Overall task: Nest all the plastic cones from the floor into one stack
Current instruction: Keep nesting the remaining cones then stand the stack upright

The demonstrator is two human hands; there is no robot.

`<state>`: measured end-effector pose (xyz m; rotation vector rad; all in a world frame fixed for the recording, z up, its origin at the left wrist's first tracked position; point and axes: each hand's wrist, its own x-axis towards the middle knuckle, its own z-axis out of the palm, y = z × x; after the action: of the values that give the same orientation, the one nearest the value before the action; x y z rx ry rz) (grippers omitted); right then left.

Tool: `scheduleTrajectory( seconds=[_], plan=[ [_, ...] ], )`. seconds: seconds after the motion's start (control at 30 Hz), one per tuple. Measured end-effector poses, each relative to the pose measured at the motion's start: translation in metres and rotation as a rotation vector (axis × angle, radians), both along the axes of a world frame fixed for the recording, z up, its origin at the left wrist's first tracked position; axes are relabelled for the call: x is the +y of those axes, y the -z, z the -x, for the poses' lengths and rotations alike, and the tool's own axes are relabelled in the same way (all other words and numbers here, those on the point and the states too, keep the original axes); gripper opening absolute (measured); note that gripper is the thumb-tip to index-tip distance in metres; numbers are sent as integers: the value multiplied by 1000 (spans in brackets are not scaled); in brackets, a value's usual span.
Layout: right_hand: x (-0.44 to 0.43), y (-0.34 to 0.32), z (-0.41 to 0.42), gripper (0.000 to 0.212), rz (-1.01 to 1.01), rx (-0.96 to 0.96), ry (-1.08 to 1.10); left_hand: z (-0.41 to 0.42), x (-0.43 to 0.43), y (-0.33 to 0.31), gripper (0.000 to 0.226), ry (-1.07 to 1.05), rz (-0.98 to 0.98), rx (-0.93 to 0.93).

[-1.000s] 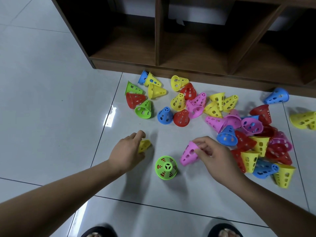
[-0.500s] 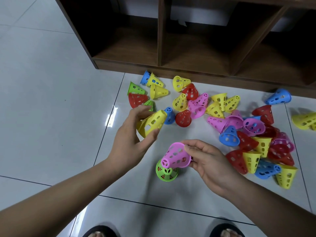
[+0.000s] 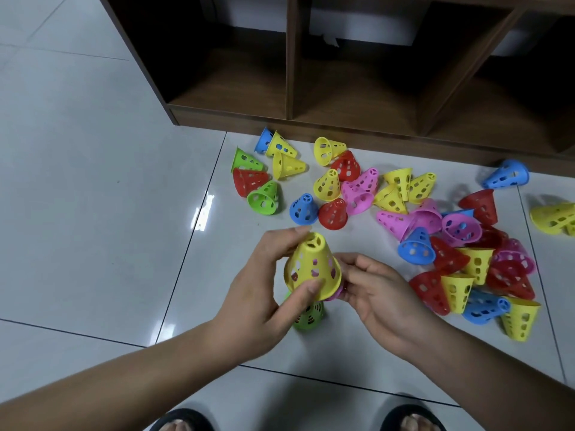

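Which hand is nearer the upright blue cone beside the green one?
Left. The left hand, gripping the yellow cone, has fingertips just short of the blue cone; the right hand is further back toward the camera, to the right.

No word, number, brand or sign could be read anywhere on the scene. The scattered plastic cones (image 3: 304, 210), the wooden shelf unit (image 3: 290, 73) behind them and the pale floor tiles (image 3: 93, 188) all bore no legible marking.
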<state>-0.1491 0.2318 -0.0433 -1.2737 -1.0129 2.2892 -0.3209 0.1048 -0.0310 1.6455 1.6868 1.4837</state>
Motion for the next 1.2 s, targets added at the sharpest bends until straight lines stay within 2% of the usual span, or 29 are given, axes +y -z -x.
scheduleTrajectory(
  seconds=[0.13,0.2,0.4,0.5,0.67,0.8,0.87,0.93,1.03,1.2],
  plan=[
    [4,-9,-1,32,69,100,-21,-1,-2,2,60,31,-42,6],
    [0,-6,-2,37,54,81,-59,-2,-1,1,58,31,-32,49],
    [-8,17,-9,10,-238,-220,-122,-6,-7,18,57,152,122,157],
    [-14,29,-17,13,-326,-323,-212,-7,-12,32,55,203,193,177],
    [-21,48,-27,19,-364,-440,-302,-2,-16,60,46,263,315,271],
    [-33,64,-36,28,-438,-571,-339,5,-19,75,47,268,423,203],
    [-39,68,-38,21,-364,-545,-340,4,-20,79,52,242,475,158],
    [-46,66,-36,7,-133,-473,-277,1,-22,83,63,208,599,35],
    [-53,64,-35,30,142,-392,-240,0,-22,87,75,179,772,-123],
    [-54,62,-32,42,292,-291,-104,-9,-10,77,71,233,950,-369]
  ],
)
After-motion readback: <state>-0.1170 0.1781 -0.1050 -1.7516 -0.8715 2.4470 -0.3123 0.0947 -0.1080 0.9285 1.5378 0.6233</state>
